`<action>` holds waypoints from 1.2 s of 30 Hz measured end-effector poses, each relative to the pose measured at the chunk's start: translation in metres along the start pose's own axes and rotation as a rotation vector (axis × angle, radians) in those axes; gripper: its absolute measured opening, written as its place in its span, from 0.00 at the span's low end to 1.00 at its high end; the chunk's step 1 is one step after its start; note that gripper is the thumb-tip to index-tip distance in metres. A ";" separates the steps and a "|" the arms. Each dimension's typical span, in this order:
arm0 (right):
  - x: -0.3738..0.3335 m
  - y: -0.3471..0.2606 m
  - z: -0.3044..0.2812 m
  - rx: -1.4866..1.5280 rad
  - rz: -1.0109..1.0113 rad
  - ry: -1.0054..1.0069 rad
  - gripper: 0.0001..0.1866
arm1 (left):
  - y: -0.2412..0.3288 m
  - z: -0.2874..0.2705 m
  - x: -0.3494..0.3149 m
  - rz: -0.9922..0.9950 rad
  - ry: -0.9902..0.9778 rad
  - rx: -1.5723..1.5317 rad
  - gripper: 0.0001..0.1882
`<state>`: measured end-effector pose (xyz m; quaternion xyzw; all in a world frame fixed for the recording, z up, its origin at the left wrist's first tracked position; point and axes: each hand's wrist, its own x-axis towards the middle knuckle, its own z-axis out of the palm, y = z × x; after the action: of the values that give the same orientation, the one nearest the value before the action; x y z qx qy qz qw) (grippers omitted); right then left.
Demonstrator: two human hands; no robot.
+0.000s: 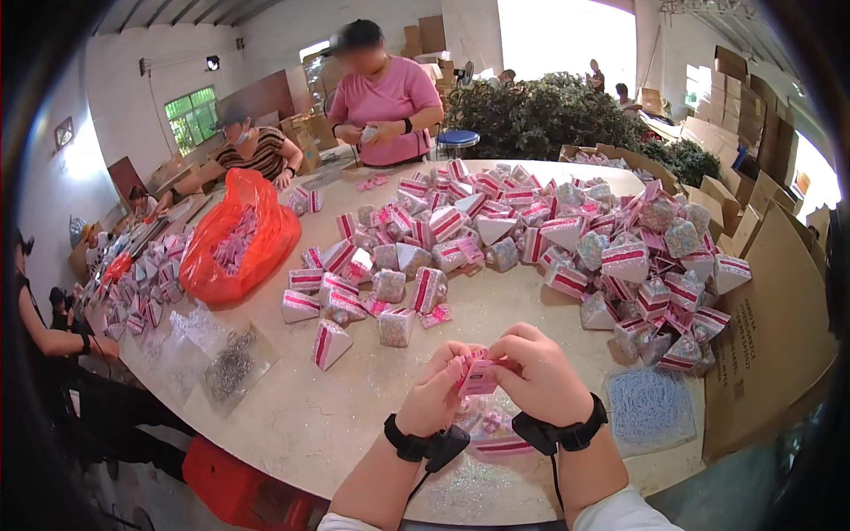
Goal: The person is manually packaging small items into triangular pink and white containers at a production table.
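Observation:
Near the table's front edge, my left hand (431, 390) and my right hand (545, 379) are close together, fingers pinched on a small pink card tag (479, 380). My left fingers also cover some pink bits that I cannot make out. Just below the hands lies a cake-slice-shaped piece (494, 430) with a pink stripe and glittery side, partly hidden by my wrists. Ahead of my hands, several similar white and pink cake-slice pieces (331, 344) lie loose, and a pink tag (436, 316) rests among them.
A large heap of cake-slice pieces (624, 257) spreads across the table (328, 416). On the left are an orange plastic bag (277, 232) and a clear bag of dark strings (234, 367). Pale blue strings (651, 407) and a cardboard box (768, 332) are at right. Co-workers stand across the table.

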<state>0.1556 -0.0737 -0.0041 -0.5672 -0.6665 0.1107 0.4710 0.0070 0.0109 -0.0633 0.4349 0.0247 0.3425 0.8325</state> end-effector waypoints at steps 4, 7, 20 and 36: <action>0.000 -0.001 0.005 -0.088 0.157 0.062 0.06 | -0.006 -0.009 0.002 0.120 0.100 0.317 0.09; 0.001 -0.005 0.003 -0.051 0.270 0.055 0.09 | -0.011 -0.012 0.000 0.250 0.066 0.660 0.14; 0.007 0.012 0.024 0.142 -0.014 -0.240 0.19 | -0.002 -0.021 0.005 0.117 0.026 0.367 0.28; 0.108 0.120 0.162 -0.626 0.182 -0.379 0.18 | 0.070 -0.130 -0.022 0.568 0.632 -0.034 0.10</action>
<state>0.1213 0.1215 -0.1176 -0.7100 -0.6903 0.0462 0.1313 -0.0920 0.1168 -0.0975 0.2841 0.1524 0.6751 0.6635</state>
